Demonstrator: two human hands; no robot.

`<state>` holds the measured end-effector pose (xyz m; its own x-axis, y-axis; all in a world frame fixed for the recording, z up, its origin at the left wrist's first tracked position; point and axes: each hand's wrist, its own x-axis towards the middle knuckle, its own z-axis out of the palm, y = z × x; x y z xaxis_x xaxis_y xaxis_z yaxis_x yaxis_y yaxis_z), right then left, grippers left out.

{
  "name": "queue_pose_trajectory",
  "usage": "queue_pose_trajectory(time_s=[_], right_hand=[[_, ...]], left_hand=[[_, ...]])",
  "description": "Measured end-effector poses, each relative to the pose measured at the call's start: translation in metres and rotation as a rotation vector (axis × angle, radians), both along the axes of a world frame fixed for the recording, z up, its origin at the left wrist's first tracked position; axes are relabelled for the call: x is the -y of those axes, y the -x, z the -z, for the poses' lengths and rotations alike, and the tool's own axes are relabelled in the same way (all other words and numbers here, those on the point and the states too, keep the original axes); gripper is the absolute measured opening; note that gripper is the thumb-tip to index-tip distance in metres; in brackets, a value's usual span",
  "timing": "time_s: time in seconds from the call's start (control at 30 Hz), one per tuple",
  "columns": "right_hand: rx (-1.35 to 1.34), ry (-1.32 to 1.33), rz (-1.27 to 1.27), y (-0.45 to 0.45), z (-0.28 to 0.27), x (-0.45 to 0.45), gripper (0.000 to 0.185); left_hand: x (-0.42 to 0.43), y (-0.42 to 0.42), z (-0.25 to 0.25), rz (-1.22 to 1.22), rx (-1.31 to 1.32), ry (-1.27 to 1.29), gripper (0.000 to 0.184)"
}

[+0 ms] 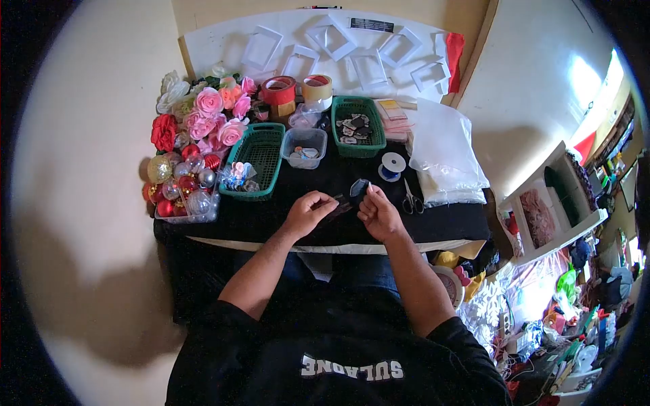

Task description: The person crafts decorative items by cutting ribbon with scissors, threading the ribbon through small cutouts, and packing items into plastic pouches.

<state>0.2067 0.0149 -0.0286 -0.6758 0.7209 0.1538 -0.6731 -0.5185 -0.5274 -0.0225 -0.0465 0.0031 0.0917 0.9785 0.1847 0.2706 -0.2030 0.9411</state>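
Note:
My right hand (379, 215) pinches a small dark, angular flat piece (358, 189) between thumb and fingertip, held up over the black-covered table. Facing it, my left hand (311, 214) has its thumb and fingers pressed together. Dark, see-through material (340, 207) shows at the left fingertips; its kind is too unclear to name. Just beyond the hands stands a clear plastic tub (304, 161) with small pieces in it. A green basket (382, 139) behind it holds several dark and pale flat pieces. Scissors (412, 200) lie right of my right hand, near a spool (393, 166).
At left are another green basket (276, 152) with small packets, a box of Christmas balls (183, 186) and artificial roses (208, 101). Tape rolls (279, 90) stand at the back. Clear plastic bags (443, 145) lie at right. White frames (330, 38) lean on a white board behind.

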Motion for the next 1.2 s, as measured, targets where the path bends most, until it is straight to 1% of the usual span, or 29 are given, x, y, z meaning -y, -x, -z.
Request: queue_pose_trajectory(time_s=[0.03, 0.1, 0.23, 0.3, 0.33, 0.4, 0.5, 0.6, 0.67, 0.7, 0.83, 0.9, 0.97, 1.03, 1.13, 1.2], right_hand=[[0.001, -0.001, -0.002, 0.005, -0.011, 0.006, 0.011], [0.257, 0.338, 0.296, 0.014, -0.031, 0.019, 0.012], [0.224, 0.253, 0.243, 0.013, -0.034, 0.021, 0.012], [0.294, 0.166, 0.278, 0.012, -0.023, 0.016, 0.014], [0.295, 0.166, 0.278, 0.012, -0.021, 0.015, 0.014], [0.309, 0.069, 0.272, 0.013, -0.019, 0.014, 0.013], [0.35, 0.119, 0.326, 0.015, -0.022, 0.016, 0.017], [0.32, 0.119, 0.284, 0.013, -0.016, 0.012, 0.019], [0.318, 0.113, 0.297, 0.013, -0.016, 0.013, 0.017], [0.316, 0.107, 0.308, 0.014, -0.019, 0.015, 0.015], [0.341, 0.15, 0.331, 0.017, -0.029, 0.02, 0.016], [0.31, 0.163, 0.336, 0.017, -0.029, 0.02, 0.014], [0.303, 0.139, 0.329, 0.015, -0.024, 0.017, 0.014], [0.296, 0.116, 0.321, 0.015, -0.026, 0.018, 0.013], [0.314, 0.183, 0.351, 0.017, -0.028, 0.02, 0.014], [0.285, 0.155, 0.337, 0.015, -0.027, 0.019, 0.016]], left_hand=[[-0.001, 0.001, 0.002, -0.002, 0.027, -0.003, 0.022], [-0.001, 0.002, 0.003, -0.007, 0.054, -0.006, 0.022], [-0.001, 0.002, 0.001, -0.029, 0.053, 0.039, 0.019], [0.0, 0.002, -0.001, -0.022, 0.048, 0.041, 0.019], [0.001, 0.002, -0.003, -0.017, 0.05, 0.049, 0.018], [0.0, 0.002, -0.003, -0.013, 0.054, 0.057, 0.018], [-0.001, 0.003, -0.001, -0.022, 0.09, 0.06, 0.016], [-0.002, 0.002, 0.0, -0.068, 0.1, 0.056, 0.016], [-0.004, 0.002, 0.004, -0.029, 0.197, 0.065, 0.017], [-0.004, 0.002, 0.003, -0.027, 0.198, 0.065, 0.017], [0.003, 0.002, -0.009, -0.032, 0.13, 0.084, 0.022], [0.004, 0.003, -0.011, -0.032, 0.117, 0.101, 0.023], [0.003, 0.005, -0.008, -0.006, 0.067, 0.14, 0.03], [0.003, 0.005, -0.007, 0.002, 0.054, 0.144, 0.03], [-0.001, 0.007, -0.002, 0.015, 0.029, 0.123, 0.029], [-0.001, 0.008, 0.001, 0.024, 0.021, 0.101, 0.029]])
